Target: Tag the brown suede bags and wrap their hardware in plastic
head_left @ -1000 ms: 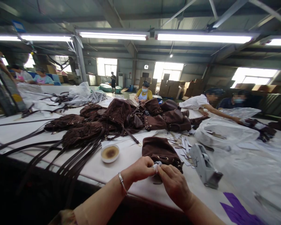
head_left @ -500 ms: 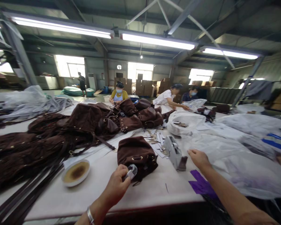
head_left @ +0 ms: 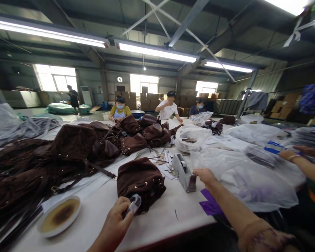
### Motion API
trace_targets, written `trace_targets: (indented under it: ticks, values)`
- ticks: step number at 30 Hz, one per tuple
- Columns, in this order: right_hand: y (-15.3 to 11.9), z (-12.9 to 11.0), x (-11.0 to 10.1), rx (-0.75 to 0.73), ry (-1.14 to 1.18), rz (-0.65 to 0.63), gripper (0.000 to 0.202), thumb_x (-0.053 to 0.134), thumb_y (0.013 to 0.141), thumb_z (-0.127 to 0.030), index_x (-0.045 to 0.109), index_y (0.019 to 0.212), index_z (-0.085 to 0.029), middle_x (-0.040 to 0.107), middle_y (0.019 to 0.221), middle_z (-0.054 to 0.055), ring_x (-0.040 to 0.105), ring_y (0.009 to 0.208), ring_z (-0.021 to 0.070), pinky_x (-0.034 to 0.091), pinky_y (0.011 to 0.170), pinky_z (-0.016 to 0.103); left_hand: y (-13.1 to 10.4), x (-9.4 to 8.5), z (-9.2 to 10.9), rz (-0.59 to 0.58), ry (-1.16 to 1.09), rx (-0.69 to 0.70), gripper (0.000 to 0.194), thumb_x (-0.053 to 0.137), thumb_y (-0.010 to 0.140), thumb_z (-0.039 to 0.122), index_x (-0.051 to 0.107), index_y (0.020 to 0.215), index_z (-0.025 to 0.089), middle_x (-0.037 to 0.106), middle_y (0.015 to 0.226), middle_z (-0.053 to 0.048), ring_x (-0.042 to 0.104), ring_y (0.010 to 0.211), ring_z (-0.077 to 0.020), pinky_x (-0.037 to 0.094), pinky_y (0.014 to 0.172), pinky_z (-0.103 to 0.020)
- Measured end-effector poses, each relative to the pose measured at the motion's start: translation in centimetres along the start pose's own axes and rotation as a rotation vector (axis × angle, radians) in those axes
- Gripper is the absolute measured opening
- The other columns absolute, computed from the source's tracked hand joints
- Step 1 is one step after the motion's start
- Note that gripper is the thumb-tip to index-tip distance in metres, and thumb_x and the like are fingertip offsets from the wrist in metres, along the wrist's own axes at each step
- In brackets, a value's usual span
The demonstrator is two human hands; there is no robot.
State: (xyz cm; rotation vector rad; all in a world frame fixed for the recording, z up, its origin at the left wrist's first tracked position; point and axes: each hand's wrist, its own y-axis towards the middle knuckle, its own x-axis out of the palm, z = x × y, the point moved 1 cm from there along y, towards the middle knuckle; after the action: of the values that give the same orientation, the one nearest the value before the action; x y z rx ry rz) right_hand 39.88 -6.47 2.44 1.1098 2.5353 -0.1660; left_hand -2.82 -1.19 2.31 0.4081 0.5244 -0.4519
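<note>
A dark brown drawstring bag (head_left: 140, 175) with metal eyelets lies on the white table in front of me. My left hand (head_left: 120, 213) pinches a small piece of clear plastic with a white part (head_left: 134, 204) beside the bag's opening. Further right stands a grey tape dispenser (head_left: 182, 171) with a roll in it. The closed fingers of my right hand (head_left: 206, 176) are at the dispenser's near end; whatever they may hold is too small to make out.
Brown bags (head_left: 76, 140) are heaped at left and centre. A shallow dish with brownish contents (head_left: 59, 215) sits front left. Paper slips (head_left: 165, 159), clear plastic bags (head_left: 241, 175) and purple material (head_left: 211, 203) lie around the dispenser. A neighbour's hands (head_left: 291, 154) reach in from the right.
The view has turned right. My right hand has come closer to the tape dispenser's end. My left hand keeps the plastic by the bag. A co-worker in white across the table has straightened up.
</note>
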Motion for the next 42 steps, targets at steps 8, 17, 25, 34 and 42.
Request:
trace_targets:
  ticks: [8,17,25,34,42]
  values:
    - [-4.8,2.4,0.8,0.096,-0.007,-0.047,0.026,0.054,0.068,-0.043,0.06,0.067,-0.018,0.064,0.063,0.004,0.049,0.044,0.0106,0.026,0.038,0.021,0.2,-0.2,0.8,0.004,-0.041,-0.004,0.036,0.055,0.087,0.05,0.064,0.069,0.019,0.061,0.087,-0.007,0.059,0.081,-0.0207,0.049,0.077,-0.029]
    - [-5.5,2.7,1.1,-0.042,-0.26,-0.115,0.021,0.059,0.063,-0.027,0.057,0.044,-0.021,0.056,0.046,0.002,0.051,0.051,0.0176,0.034,0.052,0.028,-0.3,-0.1,0.6,0.021,-0.066,-0.014,0.023,0.054,0.089,0.034,0.062,0.074,0.019,0.057,0.09,-0.006,0.058,0.085,-0.019,0.046,0.08,-0.03]
    - [-17.2,-5.3,9.3,-0.334,0.021,-0.693,0.03,0.056,0.084,-0.047,0.067,0.077,-0.02,0.062,0.067,0.001,0.055,0.06,0.0158,0.042,0.058,0.026,-0.7,0.3,1.1,0.094,-0.089,-0.011,0.02,0.057,0.086,0.025,0.059,0.067,0.018,0.056,0.088,-0.005,0.056,0.083,-0.0164,0.046,0.079,-0.029]
    - [-19.7,-7.8,16.6,-0.391,-0.007,-0.615,0.036,0.058,0.086,-0.048,0.064,0.065,-0.019,0.061,0.061,0.001,0.054,0.06,0.0156,0.04,0.059,0.026,-1.2,0.5,1.1,0.145,-0.113,-0.002,0.014,0.059,0.085,0.021,0.063,0.071,0.018,0.056,0.088,-0.006,0.055,0.085,-0.0173,0.047,0.08,-0.031]
    - [-19.3,-7.0,16.8,-0.314,-0.113,-0.534,0.042,0.06,0.083,-0.054,0.062,0.059,-0.02,0.063,0.057,0.002,0.056,0.057,0.0173,0.039,0.057,0.027,-1.1,0.8,1.0,0.152,-0.113,0.023,0.014,0.057,0.085,0.02,0.064,0.073,0.018,0.055,0.09,-0.006,0.055,0.087,-0.0182,0.048,0.082,-0.032]
